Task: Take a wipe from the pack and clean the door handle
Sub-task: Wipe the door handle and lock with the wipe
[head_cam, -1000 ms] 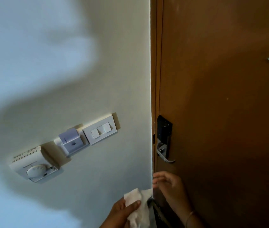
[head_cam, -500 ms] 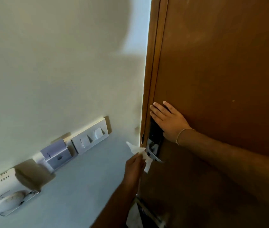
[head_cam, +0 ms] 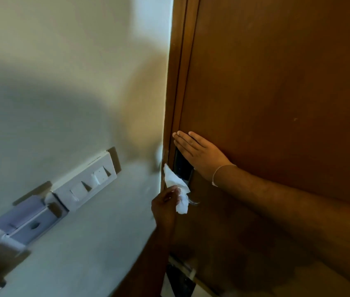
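My left hand [head_cam: 165,205] holds a crumpled white wipe [head_cam: 177,189] pressed against the metal door handle [head_cam: 194,201], most of which the wipe hides. The black lock plate [head_cam: 181,167] sits just above the handle on the brown door [head_cam: 276,82]. My right hand [head_cam: 199,154] lies flat against the door with fingers straight, partly covering the lock plate's upper edge. A thin bracelet circles the right wrist. The wipe pack is not in view.
On the pale wall [head_cam: 62,82] to the left hang a white switch panel [head_cam: 88,183], a key-card holder [head_cam: 26,221] and part of a thermostat at the lower left corner. The door frame [head_cam: 176,82] runs vertically between wall and door.
The view has come closer. My left hand has brought the wipe onto the handle. My right hand has flattened against the door above the lock.
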A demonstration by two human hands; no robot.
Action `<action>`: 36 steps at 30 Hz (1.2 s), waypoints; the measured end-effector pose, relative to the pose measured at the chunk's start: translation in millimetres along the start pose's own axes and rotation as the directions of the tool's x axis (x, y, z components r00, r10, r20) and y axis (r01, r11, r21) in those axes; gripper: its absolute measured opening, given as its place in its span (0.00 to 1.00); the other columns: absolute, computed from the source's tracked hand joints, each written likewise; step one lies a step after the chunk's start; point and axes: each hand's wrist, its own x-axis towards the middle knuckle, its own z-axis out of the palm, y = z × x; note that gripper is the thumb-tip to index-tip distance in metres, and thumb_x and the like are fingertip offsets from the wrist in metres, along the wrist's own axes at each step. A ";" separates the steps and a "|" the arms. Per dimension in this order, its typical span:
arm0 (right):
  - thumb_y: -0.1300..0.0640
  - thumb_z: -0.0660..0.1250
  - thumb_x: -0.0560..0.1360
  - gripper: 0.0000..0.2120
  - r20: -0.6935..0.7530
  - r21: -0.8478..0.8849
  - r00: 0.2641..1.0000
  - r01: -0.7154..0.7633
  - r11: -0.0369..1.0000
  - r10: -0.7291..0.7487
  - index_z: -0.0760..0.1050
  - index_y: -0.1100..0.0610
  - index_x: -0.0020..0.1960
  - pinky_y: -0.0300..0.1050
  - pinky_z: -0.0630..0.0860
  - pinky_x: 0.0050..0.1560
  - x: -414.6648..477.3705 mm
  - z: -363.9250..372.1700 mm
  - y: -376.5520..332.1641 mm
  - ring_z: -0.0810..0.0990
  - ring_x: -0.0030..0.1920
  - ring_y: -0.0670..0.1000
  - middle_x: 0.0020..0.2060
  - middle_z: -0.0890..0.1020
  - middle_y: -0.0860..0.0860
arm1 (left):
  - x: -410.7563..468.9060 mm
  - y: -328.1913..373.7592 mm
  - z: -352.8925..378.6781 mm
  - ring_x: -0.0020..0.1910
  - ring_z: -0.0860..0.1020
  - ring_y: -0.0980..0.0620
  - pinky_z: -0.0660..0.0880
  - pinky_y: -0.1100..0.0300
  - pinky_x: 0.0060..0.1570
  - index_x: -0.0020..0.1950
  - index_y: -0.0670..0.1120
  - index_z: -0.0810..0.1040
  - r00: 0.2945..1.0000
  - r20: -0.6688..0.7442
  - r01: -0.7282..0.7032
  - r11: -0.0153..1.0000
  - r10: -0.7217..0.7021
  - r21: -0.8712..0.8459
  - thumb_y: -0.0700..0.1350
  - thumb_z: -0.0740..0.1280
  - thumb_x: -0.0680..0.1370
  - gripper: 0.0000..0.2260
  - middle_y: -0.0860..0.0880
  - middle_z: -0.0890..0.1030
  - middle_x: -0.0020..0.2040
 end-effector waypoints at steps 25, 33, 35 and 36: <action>0.51 0.58 0.84 0.40 -0.021 -0.057 0.999 -0.030 0.998 0.029 0.38 0.62 0.85 0.57 0.44 0.86 -3.5 -3.8 -4.8 0.41 0.86 0.60 0.86 0.40 0.59 | -15.3 -10.0 19.1 0.63 0.82 0.39 0.77 0.46 0.68 0.72 0.34 0.75 0.810 0.228 0.585 0.708 -0.541 -0.396 0.51 0.68 0.84 0.24 0.37 0.84 0.55; 0.47 0.58 0.84 0.41 0.003 -0.002 0.999 -0.036 0.999 0.036 0.38 0.62 0.85 0.57 0.46 0.86 -2.2 -5.2 -7.0 0.40 0.86 0.60 0.85 0.39 0.60 | -41.7 -33.3 21.9 0.56 0.85 0.49 0.79 0.44 0.67 0.63 0.42 0.82 0.854 0.254 0.489 0.867 -0.454 -0.094 0.38 0.67 0.84 0.09 0.39 0.86 0.57; 0.47 0.58 0.84 0.41 -0.016 0.003 0.999 -0.033 0.999 0.033 0.38 0.62 0.85 0.57 0.47 0.86 -4.2 -8.8 -6.7 0.40 0.86 0.60 0.85 0.40 0.60 | -42.4 -40.1 22.9 0.55 0.85 0.59 0.80 0.50 0.63 0.66 0.36 0.81 0.852 0.308 0.452 0.892 -0.422 -0.027 0.35 0.65 0.84 0.12 0.35 0.84 0.63; 0.48 0.58 0.84 0.41 -0.010 0.006 0.999 -0.036 0.999 0.036 0.38 0.62 0.85 0.57 0.47 0.86 -5.0 -11.3 -5.7 0.40 0.86 0.60 0.85 0.39 0.60 | -41.2 -37.8 27.3 0.55 0.86 0.55 0.83 0.56 0.56 0.67 0.33 0.79 0.865 0.276 0.446 0.895 -0.420 -0.035 0.34 0.65 0.84 0.12 0.34 0.84 0.62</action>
